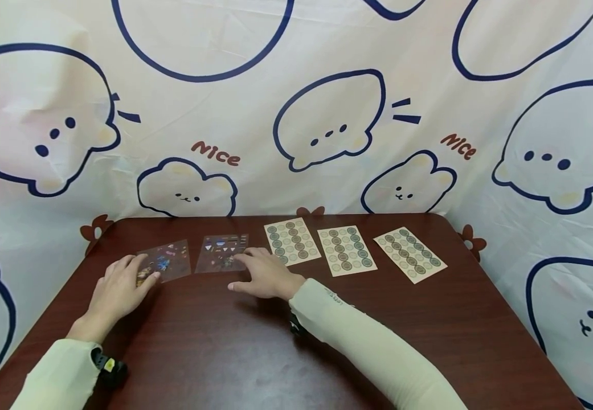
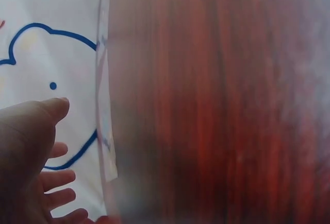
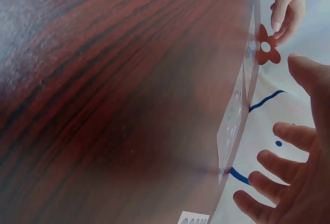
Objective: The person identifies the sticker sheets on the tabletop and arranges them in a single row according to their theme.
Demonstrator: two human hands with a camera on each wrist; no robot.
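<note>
My left hand (image 1: 119, 287) reaches over the left clear sheet (image 1: 175, 250), which carries small shiny coloured stickers. Its thumb and fingers are spread, and they overlap the sheet's near left corner in the head view. To the right, my right hand (image 1: 265, 274) stretches toward a second clear sheet (image 1: 206, 261) with small coloured shapes on it. The index fingertip overlaps that sheet's right side while the thumb points left. In the right wrist view the fingers (image 3: 281, 167) are spread apart with nothing between them. Loosely extended fingers (image 2: 59, 199) also show in the left wrist view.
Three cream sheets with rows of round stickers lie along the far side: a left one (image 1: 292, 242), a middle one (image 1: 347, 250) and a right one (image 1: 410, 254). They rest on a dark red-brown table (image 1: 214, 353). A cartoon-printed cloth (image 1: 255, 119) hangs behind and beside it.
</note>
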